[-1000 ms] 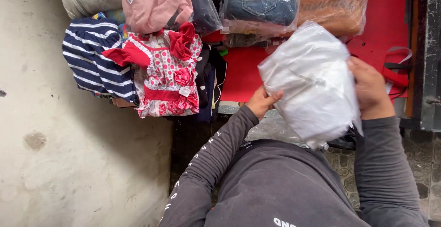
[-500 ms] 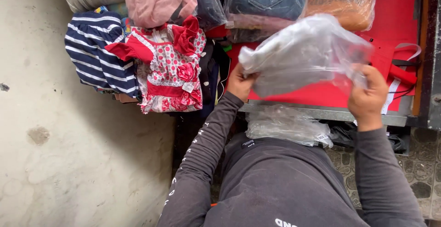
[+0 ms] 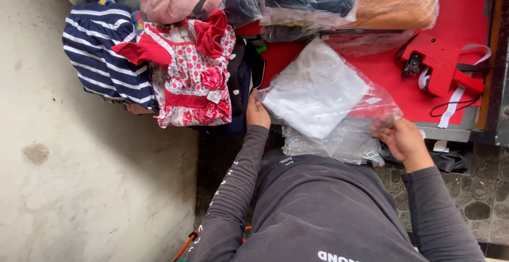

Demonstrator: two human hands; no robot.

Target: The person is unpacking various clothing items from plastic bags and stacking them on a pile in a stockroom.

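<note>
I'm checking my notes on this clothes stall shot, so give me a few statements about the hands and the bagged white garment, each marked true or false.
1. The clear plastic bag holding a folded white garment lies on the red table top. True.
2. The left hand touches that bag's edge. True.
3. The right hand holds the red plastic price-label gun. False: the gun lies apart on the table.
4. The red and white polka-dot dress is sealed in plastic. False: it lies unbagged.

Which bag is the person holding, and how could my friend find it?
Start at the red tabletop. Near its front edge lies a clear plastic bag with folded white cloth inside, the left hand at its corner and the right hand beside it. The bags behind hold denim and orange clothes; only this one is white.
</note>
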